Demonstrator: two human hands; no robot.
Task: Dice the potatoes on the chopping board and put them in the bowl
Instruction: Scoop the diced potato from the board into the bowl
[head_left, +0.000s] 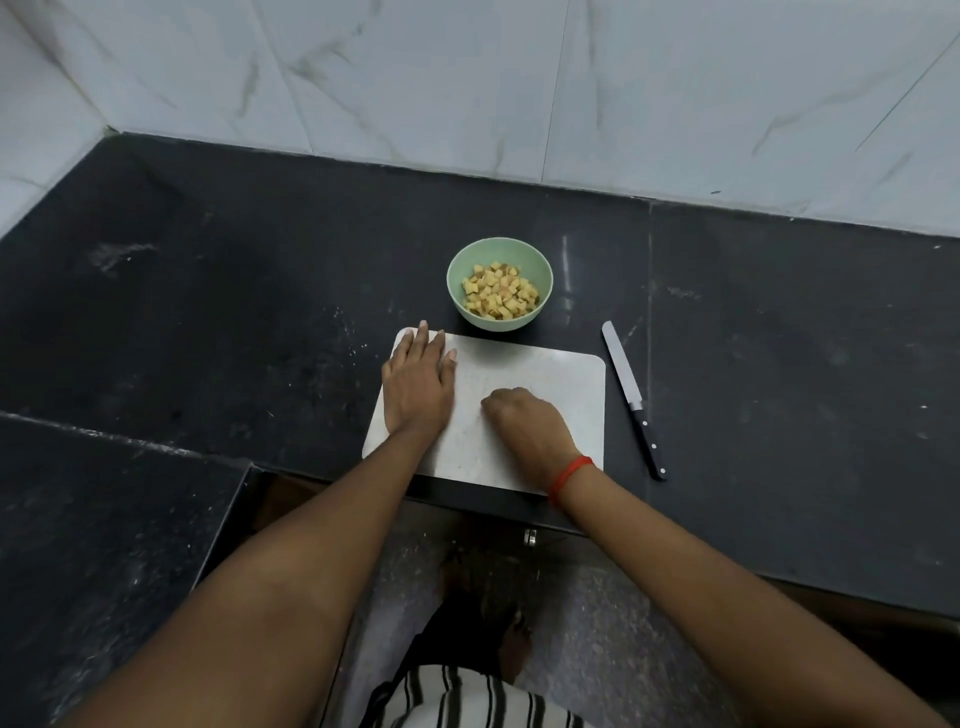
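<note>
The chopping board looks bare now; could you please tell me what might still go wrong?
The chopping board lies close to the front edge of the counter with the left hand and right hand on it; leaning could tip it.
The knife lies loose right of the board, near the right hand; a careless sweep might hit the blade.
The bowl of diced potato sits at the board's far edge; a pushed board may knock it.

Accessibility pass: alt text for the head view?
Both hands rest on a bare white chopping board: left hand flat at its far-left corner, right hand curled near the middle. Beyond it a green bowl holds diced potato; a knife lies on the dark counter to the right.
</note>
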